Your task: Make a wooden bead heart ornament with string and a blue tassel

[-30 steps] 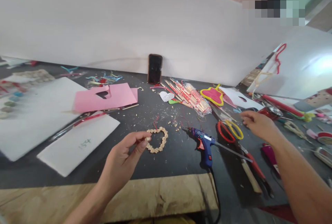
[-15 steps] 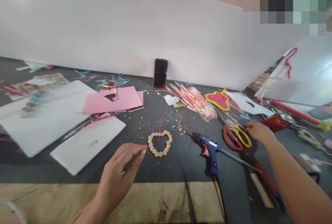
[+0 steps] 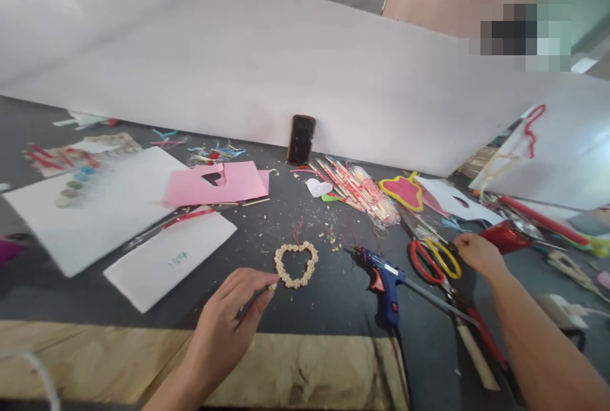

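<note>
My left hand (image 3: 236, 309) pinches a small beige piece (image 3: 272, 286) between thumb and forefinger, just beside the left edge of a heart-shaped ring (image 3: 296, 282). That ring lies flat and is built of many small beige pieces, with a red thread at its top. On the right, my right hand (image 3: 479, 256) is closed near the table, between the scissors (image 3: 427, 265) with red and yellow handles and a red can (image 3: 502, 237). What its fingers hold, if anything, is hidden. A blue glue gun (image 3: 391, 293) lies between the ring and the scissors.
Beyond the ring are a paper heart (image 3: 319, 188), a bundle of sticks (image 3: 352, 190) and a phone (image 3: 301, 139) leaning on a white partition (image 3: 248, 74). Pink card (image 3: 238, 183) and white boards (image 3: 166, 263) lie at left. Red-handled pliers (image 3: 486, 331) and crumbs lie about.
The view has shifted slightly, and things sit a little differently in the picture. My left hand stays pinched by the ring, and my right hand remains near the can.
</note>
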`<action>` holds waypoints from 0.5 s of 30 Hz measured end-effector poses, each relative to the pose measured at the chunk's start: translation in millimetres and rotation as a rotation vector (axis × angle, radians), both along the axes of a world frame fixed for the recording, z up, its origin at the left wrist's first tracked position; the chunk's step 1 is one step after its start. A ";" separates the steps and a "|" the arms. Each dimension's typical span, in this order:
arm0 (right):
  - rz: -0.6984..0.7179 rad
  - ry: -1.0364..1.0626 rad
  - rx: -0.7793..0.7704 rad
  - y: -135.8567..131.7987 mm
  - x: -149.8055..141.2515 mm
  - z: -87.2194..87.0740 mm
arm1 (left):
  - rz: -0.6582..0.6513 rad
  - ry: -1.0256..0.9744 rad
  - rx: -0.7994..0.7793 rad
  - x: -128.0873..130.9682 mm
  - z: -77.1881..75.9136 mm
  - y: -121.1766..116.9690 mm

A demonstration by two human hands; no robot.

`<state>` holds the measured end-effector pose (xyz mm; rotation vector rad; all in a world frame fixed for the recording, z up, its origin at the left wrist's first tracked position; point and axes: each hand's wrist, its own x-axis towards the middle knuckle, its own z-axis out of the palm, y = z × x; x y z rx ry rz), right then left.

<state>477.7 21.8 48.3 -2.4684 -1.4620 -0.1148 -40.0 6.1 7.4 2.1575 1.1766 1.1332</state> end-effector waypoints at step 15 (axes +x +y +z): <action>-0.258 0.000 -0.344 48.4 17.1 0.8 | 0.018 -0.052 0.175 6.4 -4.2 6.5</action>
